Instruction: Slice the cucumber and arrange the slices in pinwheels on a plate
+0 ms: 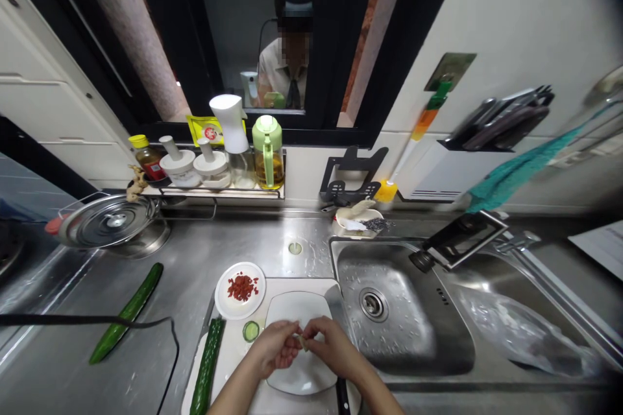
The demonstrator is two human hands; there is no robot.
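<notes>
Over a square white plate (300,381), my left hand (275,348) and my right hand (331,345) meet with fingertips pinched together. Between them is a small, thin, pale green piece (302,342), too small to name surely. The plate rests on a white cutting board (234,356). Left of my hands a cucumber slice (250,331) lies on the board, beside a whole cucumber (208,366). A round white plate (222,292) with small dried red berries (242,286) sits at the board's far left corner. A knife's black handle (343,397) shows below my right wrist.
To the right is a steel sink (403,318) with a plastic bag (525,334) beyond it. Another cucumber (129,312) and a black cable (172,350) lie on the left counter. A lidded pot (114,224) and an oil bottle (267,152) stand further back.
</notes>
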